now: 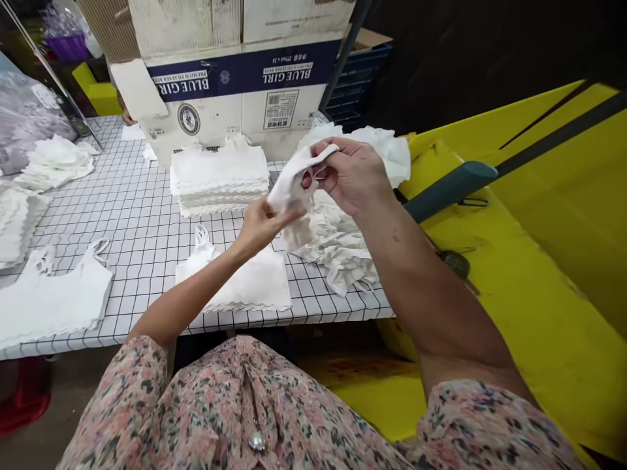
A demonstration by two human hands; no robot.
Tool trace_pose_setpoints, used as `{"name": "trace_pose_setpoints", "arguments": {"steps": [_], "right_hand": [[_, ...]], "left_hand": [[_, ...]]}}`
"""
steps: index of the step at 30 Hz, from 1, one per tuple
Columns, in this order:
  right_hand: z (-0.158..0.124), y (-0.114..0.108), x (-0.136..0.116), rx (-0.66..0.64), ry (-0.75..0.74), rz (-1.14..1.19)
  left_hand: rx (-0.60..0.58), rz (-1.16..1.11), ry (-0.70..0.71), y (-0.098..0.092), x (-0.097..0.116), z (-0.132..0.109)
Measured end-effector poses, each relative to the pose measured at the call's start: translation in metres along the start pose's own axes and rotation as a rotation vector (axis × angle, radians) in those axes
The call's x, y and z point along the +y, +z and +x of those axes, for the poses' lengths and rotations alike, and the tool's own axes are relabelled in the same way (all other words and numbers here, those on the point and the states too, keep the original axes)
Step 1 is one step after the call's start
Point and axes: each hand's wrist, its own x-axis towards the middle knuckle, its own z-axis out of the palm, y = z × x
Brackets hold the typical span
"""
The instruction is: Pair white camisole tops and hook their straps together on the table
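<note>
Head view: one picture, looking down over the floral sleeves (pixel 196 418) at both hands.

Held piece: a white piece (pixel 291 186) with thin straps and a scalloped edge, lifted above the worktop between the hands.

Left hand: (pixel 262 225) narrow, fingers closed on the lower part of the white piece.

Right hand: (pixel 350 176) narrow, thumb and fingers pinching the upper part near a strap; the exact grip is partly hidden by the fabric.

Stacked: a squared stack (pixel 219 177) of white pieces stands at the far middle of the worktop (pixel 142 215), and a layered pile (pixel 14 222) sits at the left edge.

Laid flat: one flat piece (pixel 235 277) lies near, just below the hands, with its straps pointing far; another (pixel 49 300) lies to the left.

Loose: a crumpled heap (pixel 333 241) rises right of the stack, under the right hand, and a smaller heap (pixel 56 163) lies far left. These look unhandled so far, unlike the squared stack.

Around: a Blue Girl carton (pixel 245 72) stands behind the stack, a blue crate (pixel 357 85) just right of it, and a yellow panel (pixel 514 294) runs along the right.
</note>
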Motion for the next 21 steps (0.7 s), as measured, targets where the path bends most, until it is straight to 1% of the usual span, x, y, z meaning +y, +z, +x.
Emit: {"name": "trace_pose_setpoints", "arguments": {"steps": [1,3,5,7,9,11,13,14,15,16,17,18,19,20,21], "right_hand": [[-0.004,0.003,-0.007,-0.008,-0.003,-0.003],[-0.009,0.001,-0.021,0.039,-0.035,0.018],[-0.008,-0.007,-0.029,0.143,-0.069,0.063],[-0.004,-0.015,-0.027,0.219,-0.105,0.099],[-0.001,-0.021,-0.017,0.208,-0.108,0.083],[0.002,-0.024,-0.004,0.141,-0.070,0.036],[0.004,-0.028,0.009,0.079,-0.015,-0.012],[0.005,-0.029,0.014,0.035,0.017,-0.051],[0.006,-0.031,0.018,-0.056,0.051,-0.126],[0.007,-0.031,0.021,-0.190,0.077,-0.244],[0.007,-0.030,0.023,-0.351,0.086,-0.389],[0.007,-0.025,0.024,-0.509,0.070,-0.533],[0.006,-0.016,0.025,-0.637,0.034,-0.650],[0.004,-0.004,0.027,-0.709,-0.016,-0.715],[0.002,0.012,0.029,-0.711,-0.069,-0.715]], "left_hand": [[0.051,-0.045,-0.001,0.001,0.004,0.007],[0.128,-0.131,-0.016,-0.007,0.015,0.015],[0.142,-0.188,-0.031,-0.025,0.030,0.017],[0.160,-0.179,-0.024,-0.045,0.046,0.016],[0.237,-0.125,0.034,-0.066,0.059,0.017],[0.324,-0.081,0.120,-0.085,0.069,0.020],[0.374,-0.091,0.192,-0.101,0.078,0.021],[0.380,-0.109,0.211,-0.107,0.083,0.021],[0.374,-0.126,0.218,-0.112,0.089,0.020],[0.356,-0.137,0.215,-0.116,0.094,0.019],[0.327,-0.140,0.202,-0.117,0.100,0.017],[0.290,-0.135,0.184,-0.117,0.105,0.015],[0.249,-0.126,0.165,-0.115,0.110,0.013],[0.208,-0.113,0.146,-0.112,0.114,0.012],[0.173,-0.095,0.131,-0.106,0.117,0.011]]}}
